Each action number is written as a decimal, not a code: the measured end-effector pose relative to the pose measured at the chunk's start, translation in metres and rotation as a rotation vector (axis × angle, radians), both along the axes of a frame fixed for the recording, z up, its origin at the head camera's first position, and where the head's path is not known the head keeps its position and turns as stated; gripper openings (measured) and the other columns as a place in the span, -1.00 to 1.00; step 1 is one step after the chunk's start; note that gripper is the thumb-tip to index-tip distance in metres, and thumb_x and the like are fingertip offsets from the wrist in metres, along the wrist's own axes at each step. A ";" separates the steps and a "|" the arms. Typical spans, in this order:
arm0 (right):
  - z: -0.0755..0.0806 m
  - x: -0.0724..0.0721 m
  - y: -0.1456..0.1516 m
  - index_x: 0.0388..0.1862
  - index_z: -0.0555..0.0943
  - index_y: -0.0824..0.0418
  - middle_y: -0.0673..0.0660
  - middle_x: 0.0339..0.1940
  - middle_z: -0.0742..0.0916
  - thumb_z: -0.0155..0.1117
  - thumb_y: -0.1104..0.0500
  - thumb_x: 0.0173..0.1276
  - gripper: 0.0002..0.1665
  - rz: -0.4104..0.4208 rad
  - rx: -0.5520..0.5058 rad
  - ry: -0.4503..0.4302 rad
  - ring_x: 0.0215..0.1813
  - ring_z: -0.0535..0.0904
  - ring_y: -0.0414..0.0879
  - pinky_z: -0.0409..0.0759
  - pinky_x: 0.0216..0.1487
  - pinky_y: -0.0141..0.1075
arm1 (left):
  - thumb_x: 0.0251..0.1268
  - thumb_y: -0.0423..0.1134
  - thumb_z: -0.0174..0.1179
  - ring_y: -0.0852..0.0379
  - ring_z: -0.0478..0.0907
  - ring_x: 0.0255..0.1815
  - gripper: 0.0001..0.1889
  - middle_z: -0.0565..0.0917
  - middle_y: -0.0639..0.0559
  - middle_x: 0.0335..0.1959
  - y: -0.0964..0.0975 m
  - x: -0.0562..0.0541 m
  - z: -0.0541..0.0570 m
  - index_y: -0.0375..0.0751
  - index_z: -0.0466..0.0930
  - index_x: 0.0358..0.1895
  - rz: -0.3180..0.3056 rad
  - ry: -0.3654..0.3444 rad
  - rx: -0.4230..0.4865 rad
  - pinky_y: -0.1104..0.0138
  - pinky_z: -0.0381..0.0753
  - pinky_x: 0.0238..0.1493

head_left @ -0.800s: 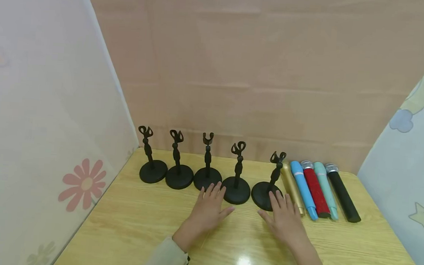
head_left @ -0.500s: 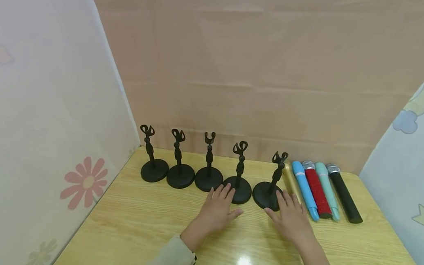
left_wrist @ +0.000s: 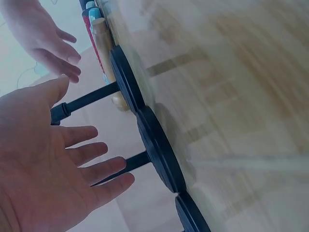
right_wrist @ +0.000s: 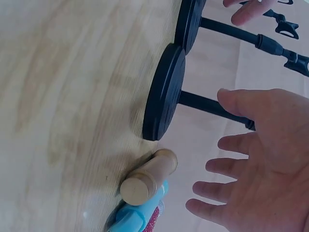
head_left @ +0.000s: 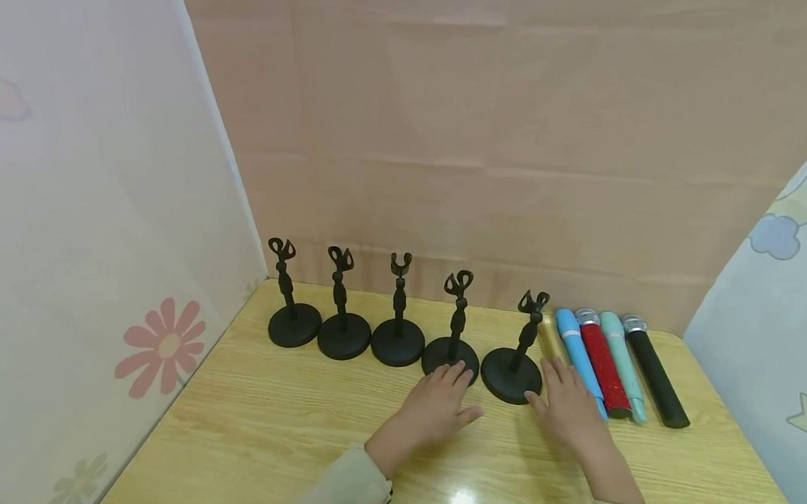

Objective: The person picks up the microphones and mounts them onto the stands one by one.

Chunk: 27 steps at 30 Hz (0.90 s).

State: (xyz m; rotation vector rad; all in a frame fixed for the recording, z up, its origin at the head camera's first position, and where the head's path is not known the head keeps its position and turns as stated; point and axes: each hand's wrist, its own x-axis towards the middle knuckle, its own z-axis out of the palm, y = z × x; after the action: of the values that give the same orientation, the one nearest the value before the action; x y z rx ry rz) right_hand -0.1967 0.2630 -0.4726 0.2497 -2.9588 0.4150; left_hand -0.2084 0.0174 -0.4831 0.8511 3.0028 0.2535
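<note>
Several black desktop microphone stands stand upright in a row in the head view, clips empty. My left hand, fingers spread, is over the front of the fourth stand from the left. The left wrist view has that hand's palm beside the stand poles, holding nothing. My right hand hovers with extended fingers between the rightmost stand and the gold microphone, hiding its lower part. In the right wrist view the gold microphone's end lies below that stand's base, apart from my fingers.
Right of the gold one lie a blue microphone, a red one, a mint green one and a black one. A brown backdrop rises behind the wooden table, with patterned panels at both sides.
Both hands have shifted right: the left from the third stand to the fourth, the right from the last stand's base toward the microphones. Stands and microphones stay in place.
</note>
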 end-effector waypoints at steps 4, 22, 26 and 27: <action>0.000 -0.006 0.006 0.45 0.26 0.51 0.61 0.41 0.33 0.36 0.07 0.38 -0.15 -0.012 0.003 -0.007 0.36 0.24 0.62 0.38 0.14 0.49 | 0.51 0.29 -0.03 -0.01 0.29 0.52 -0.28 0.24 0.03 0.58 0.007 -0.001 -0.003 -0.04 0.25 0.55 -0.030 -0.013 -0.007 0.14 0.44 0.40; -0.004 -0.029 0.021 0.29 0.38 0.51 0.58 0.22 0.46 0.28 0.15 0.40 -0.37 -0.097 -0.067 -0.043 0.18 0.36 0.52 0.48 0.12 0.34 | 0.50 0.20 0.10 0.06 0.31 0.49 -0.36 0.29 0.08 0.54 0.034 -0.016 -0.010 0.01 0.32 0.51 -0.041 -0.083 0.061 0.17 0.52 0.30; -0.008 -0.035 0.025 0.31 0.36 0.52 0.59 0.21 0.46 0.24 0.15 0.41 -0.37 -0.104 -0.074 -0.037 0.14 0.35 0.52 0.50 0.07 0.33 | 0.50 0.19 0.10 0.06 0.30 0.50 -0.37 0.31 0.09 0.53 0.038 -0.019 -0.012 0.03 0.34 0.50 -0.038 -0.108 0.097 0.16 0.53 0.30; -0.009 -0.037 0.025 0.31 0.35 0.52 0.59 0.21 0.45 0.23 0.15 0.41 -0.36 -0.105 -0.074 -0.037 0.14 0.35 0.52 0.50 0.06 0.33 | 0.50 0.19 0.10 0.06 0.30 0.50 -0.38 0.31 0.09 0.53 0.040 -0.020 -0.012 0.03 0.34 0.50 -0.041 -0.110 0.104 0.16 0.53 0.30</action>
State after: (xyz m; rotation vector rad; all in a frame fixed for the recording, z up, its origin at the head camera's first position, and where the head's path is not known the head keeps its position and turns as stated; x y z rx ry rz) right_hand -0.2335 0.2885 -0.4816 0.0783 -2.9679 0.5196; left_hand -0.2285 0.0570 -0.4954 0.8747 2.8886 0.4445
